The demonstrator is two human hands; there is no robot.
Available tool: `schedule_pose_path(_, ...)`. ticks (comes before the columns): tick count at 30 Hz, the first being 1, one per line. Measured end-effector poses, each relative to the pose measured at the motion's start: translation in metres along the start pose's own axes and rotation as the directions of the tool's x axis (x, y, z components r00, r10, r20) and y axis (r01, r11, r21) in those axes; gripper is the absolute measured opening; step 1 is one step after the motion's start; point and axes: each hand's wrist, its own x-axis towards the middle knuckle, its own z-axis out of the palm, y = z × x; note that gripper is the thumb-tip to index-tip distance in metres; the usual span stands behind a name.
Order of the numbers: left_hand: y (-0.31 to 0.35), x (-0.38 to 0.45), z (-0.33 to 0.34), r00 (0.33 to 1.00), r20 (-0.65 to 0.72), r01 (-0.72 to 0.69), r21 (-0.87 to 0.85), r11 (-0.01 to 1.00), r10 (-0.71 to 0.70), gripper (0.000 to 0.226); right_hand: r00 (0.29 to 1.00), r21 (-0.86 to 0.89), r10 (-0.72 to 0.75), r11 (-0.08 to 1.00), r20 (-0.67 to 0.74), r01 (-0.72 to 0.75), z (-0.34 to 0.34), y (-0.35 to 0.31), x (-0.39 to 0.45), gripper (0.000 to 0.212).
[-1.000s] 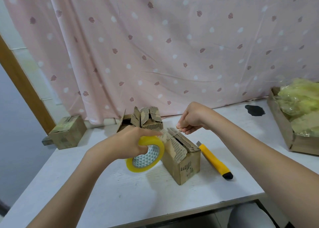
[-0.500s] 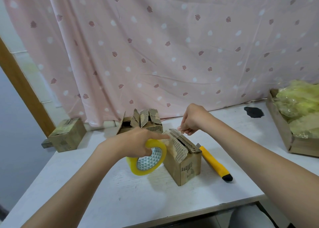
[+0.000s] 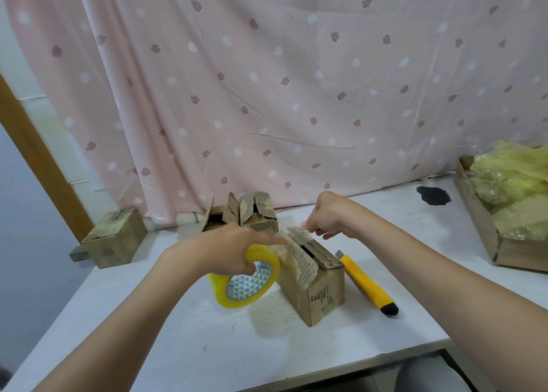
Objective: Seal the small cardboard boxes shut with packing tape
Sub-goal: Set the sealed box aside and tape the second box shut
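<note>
Tape being drawn out over the nearest small box, its flaps not yet shut.

Left hand grips the yellow tape roll through its core, just beside the box in the middle of the desk; right hand pinches what looks like the free tape end above the far edge of the box. Top flaps stand slightly apart, a dark gap between them. By my reading, this is the first strip: next the flaps need pressing flat, the tape laid along the seam, then cut with the yellow knife beside the box. Another open box waits behind; a closed one sits at the left edge.
</note>
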Motion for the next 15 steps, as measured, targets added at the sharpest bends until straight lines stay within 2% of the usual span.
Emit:
schedule_pose_path(6,-0.009,-0.015,-0.008,0.994,-0.107,-0.005,-0.041,0.999,0.000,0.075,0.997,0.095,-0.063,0.994,0.038,0.060,-0.005,-0.017,-0.017,0.031)
schedule_pose_path(11,-0.011,-0.024,-0.016,0.988,-0.153,0.019,-0.053,0.998,-0.027,0.072,0.998,0.134,-0.044,0.990,0.039,0.038,-0.006,-0.026,-0.025,0.030)
schedule_pose_path(15,-0.012,-0.024,-0.021,0.983,-0.184,0.013,-0.034,0.999,-0.019,0.067,0.997,0.151,-0.078,0.985,-0.004,0.078,-0.011,-0.030,-0.027,0.028)
